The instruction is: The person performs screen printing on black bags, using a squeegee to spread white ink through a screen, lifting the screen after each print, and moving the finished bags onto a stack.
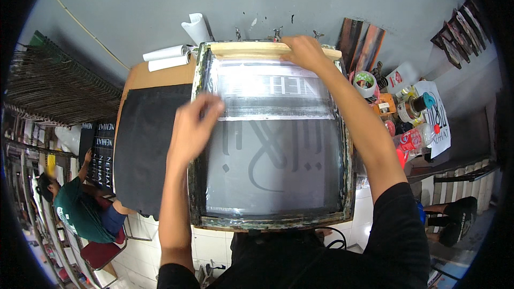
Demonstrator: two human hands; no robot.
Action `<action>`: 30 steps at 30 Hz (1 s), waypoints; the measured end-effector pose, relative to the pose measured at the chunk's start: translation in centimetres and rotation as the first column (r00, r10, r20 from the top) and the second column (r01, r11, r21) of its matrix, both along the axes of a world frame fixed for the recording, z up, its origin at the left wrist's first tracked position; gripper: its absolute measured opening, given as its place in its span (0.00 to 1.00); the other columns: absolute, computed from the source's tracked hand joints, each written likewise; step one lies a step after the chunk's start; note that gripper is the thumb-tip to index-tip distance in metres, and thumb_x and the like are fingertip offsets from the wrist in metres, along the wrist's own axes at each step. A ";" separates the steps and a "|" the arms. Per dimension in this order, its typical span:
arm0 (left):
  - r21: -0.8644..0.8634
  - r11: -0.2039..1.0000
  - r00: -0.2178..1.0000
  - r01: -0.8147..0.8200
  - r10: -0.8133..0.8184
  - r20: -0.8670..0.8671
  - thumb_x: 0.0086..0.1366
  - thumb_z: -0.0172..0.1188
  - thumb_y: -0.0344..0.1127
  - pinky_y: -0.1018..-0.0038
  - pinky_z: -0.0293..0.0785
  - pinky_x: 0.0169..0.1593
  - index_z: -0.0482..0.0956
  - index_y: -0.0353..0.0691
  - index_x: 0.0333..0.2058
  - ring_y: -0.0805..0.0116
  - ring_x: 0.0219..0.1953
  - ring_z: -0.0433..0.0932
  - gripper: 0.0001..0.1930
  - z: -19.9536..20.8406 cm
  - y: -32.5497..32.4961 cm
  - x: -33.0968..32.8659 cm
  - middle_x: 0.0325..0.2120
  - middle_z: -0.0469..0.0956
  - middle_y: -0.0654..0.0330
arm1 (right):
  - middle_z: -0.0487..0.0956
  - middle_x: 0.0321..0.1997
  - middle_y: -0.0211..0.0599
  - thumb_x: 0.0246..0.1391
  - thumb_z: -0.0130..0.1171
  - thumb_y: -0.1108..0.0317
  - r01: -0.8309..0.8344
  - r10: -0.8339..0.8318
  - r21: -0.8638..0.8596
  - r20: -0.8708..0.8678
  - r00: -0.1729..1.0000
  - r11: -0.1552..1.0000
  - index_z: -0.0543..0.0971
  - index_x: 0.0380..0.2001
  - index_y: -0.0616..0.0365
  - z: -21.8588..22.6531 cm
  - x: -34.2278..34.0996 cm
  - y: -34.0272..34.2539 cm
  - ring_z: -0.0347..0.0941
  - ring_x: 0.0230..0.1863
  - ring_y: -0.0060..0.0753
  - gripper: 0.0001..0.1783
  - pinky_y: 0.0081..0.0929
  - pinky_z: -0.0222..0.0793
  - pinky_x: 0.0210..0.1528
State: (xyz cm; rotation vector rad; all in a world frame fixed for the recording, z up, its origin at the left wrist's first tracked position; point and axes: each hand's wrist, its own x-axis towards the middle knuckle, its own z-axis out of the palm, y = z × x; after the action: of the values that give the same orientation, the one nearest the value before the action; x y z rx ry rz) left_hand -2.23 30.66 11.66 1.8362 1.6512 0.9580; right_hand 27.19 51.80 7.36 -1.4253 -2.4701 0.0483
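Note:
In front of me lies a screen printing frame (350, 182) with paint-stained edges. Dark curved lettering shows through its mesh (316, 198), and a whitish band with block letters crosses the upper part. Along the far edge rests a squeegee (243, 48) with a pale wooden handle. My right hand (306, 52) is closed on the squeegee's right portion, its fingertips partly hidden. Over the frame's left side hovers my left hand (195, 123), smeared by motion; its finger shape is unclear and nothing shows in it.
To the left, a black cloth (144, 150) covers a brown board (140, 77) with white paper rolls (168, 56). Bottles (415, 138), jars and tape rolls (365, 83) crowd the right. Metal clamps (277, 33) stand behind the frame. Another person (91, 208) sits at lower left.

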 end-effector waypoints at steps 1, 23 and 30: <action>0.144 0.989 0.997 -0.021 0.031 -0.069 0.67 0.64 0.37 0.61 0.77 0.51 0.82 0.30 0.47 0.51 0.45 0.84 0.16 -0.6 3.0 0.1 0.40 0.84 0.43 | 0.85 0.35 0.50 0.47 0.73 0.52 -0.005 0.005 0.010 -0.007 1.000 1.000 0.84 0.44 0.55 -0.2 -0.3 0.5 0.82 0.41 0.56 0.24 0.50 0.75 0.43; -0.023 0.995 0.935 0.096 -0.098 -0.341 0.55 0.73 0.44 0.58 0.77 0.44 0.86 0.36 0.38 0.48 0.36 0.84 0.18 -3.9 9.9 -0.7 0.32 0.85 0.46 | 0.85 0.27 0.41 0.37 0.69 0.26 0.220 -0.223 0.047 0.097 0.970 0.974 0.86 0.28 0.53 -1.6 1.1 -8.4 0.83 0.32 0.46 0.37 0.43 0.77 0.36; 0.056 0.993 0.944 0.101 -0.078 -0.321 0.56 0.73 0.41 0.59 0.78 0.42 0.86 0.37 0.37 0.50 0.36 0.84 0.15 -5.2 2.8 -0.6 0.32 0.85 0.51 | 0.80 0.25 0.34 0.38 0.75 0.41 0.126 -0.127 0.165 -0.004 0.992 0.978 0.82 0.23 0.52 -3.7 2.0 -15.2 0.81 0.33 0.40 0.26 0.40 0.76 0.35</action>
State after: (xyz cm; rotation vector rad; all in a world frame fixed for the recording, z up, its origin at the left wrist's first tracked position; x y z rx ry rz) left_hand -2.82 33.41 6.51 2.1878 1.7149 0.7180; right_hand 29.18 36.63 3.66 -1.5079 -2.3220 -0.1836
